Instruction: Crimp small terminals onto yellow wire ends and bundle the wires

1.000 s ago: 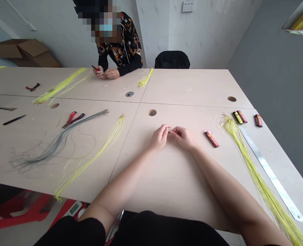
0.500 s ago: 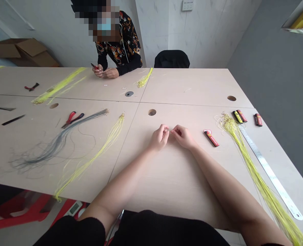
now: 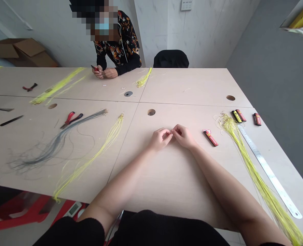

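Note:
My left hand (image 3: 161,138) and my right hand (image 3: 182,136) meet fingertip to fingertip over the middle of the table. Both are pinched closed on something too small to make out. Right of my right hand lies a red lighter (image 3: 210,138) on a small label. Farther right, a bundle of yellow cords (image 3: 239,147) runs toward the table's near corner, its looped ends at the far side. To the left, a thinner bundle of yellow cords (image 3: 104,147) stretches across the tabletop beside a bundle of grey cords (image 3: 55,145).
A steel ruler (image 3: 269,171) lies along the right yellow bundle, with several lighters (image 3: 257,119) near its far end. Red-handled pliers (image 3: 70,119) and black tweezers (image 3: 11,120) lie left. Across the table, a co-worker (image 3: 118,44) holds pliers. The tabletop has a round hole (image 3: 151,112).
The fingertips of my left hand have shifted right, closing the small gap to my right fingertips. My right hand stays nearly in place. The view has shifted very slightly.

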Demonstrator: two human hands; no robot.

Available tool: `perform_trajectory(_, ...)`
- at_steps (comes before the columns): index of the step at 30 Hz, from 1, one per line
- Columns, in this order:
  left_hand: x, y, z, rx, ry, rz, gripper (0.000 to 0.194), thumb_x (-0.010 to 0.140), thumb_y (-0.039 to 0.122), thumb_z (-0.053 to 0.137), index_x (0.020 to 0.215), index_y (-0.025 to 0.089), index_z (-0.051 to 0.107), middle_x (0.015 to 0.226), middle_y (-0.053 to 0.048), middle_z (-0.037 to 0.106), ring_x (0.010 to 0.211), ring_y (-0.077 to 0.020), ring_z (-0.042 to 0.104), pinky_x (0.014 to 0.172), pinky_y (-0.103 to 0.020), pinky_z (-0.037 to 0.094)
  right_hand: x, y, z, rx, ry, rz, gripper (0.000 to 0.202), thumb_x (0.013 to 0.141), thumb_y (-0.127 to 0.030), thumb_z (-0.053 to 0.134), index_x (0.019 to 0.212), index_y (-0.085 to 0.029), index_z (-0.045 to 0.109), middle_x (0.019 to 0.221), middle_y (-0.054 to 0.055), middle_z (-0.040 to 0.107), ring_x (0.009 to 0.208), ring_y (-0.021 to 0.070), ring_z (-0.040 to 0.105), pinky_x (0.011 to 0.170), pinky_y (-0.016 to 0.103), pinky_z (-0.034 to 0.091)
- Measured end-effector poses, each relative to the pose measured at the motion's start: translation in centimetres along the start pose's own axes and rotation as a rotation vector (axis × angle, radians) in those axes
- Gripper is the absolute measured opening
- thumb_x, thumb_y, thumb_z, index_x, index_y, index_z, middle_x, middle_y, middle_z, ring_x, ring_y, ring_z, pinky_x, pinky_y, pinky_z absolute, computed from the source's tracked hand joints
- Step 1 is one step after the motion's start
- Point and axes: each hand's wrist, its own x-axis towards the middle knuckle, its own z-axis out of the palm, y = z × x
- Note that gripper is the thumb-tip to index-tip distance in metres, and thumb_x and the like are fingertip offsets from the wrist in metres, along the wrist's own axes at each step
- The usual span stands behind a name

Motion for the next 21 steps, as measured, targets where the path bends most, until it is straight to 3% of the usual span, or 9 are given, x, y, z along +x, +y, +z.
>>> perform_trajectory(10, 0.05, -0.35, 0.09, -0.069, 0.021, 0.011, 0.021, 0.084, 0.027, 0.055, 0.065, 0.017, 0.058, 0.062, 0.0, 0.056, 0.056, -0.0104, 0.046, 0.055, -0.024, 0.038, -0.03, 0.03, -0.09, 0.028, 0.004, -0.019, 0.029, 0.084, -0.046, 0.051, 0.071, -0.02, 0.05, 0.06, -0.002, 0.047, 0.055, 0.0111, 0.037, 0.054, 0.027, 0.033)
perform_trajectory(21, 0.11, -0.09, -0.23, -0.199, 0.032, -0.168, 0.027, 0.079, 0.035, 0.058, 0.059, 0.017, 0.06, 0.06, 0.0, 0.057, 0.058, -0.0111, 0.048, 0.055, -0.025, 0.037, 0.03, 0.48, 0.32, -0.021, -0.02, -0.095, 0.022, 0.087, -0.037, 0.046, 0.078, -0.019, 0.055, 0.067, 0.001, 0.055, 0.06, 0.0125, 0.044, 0.059, 0.028, 0.036)
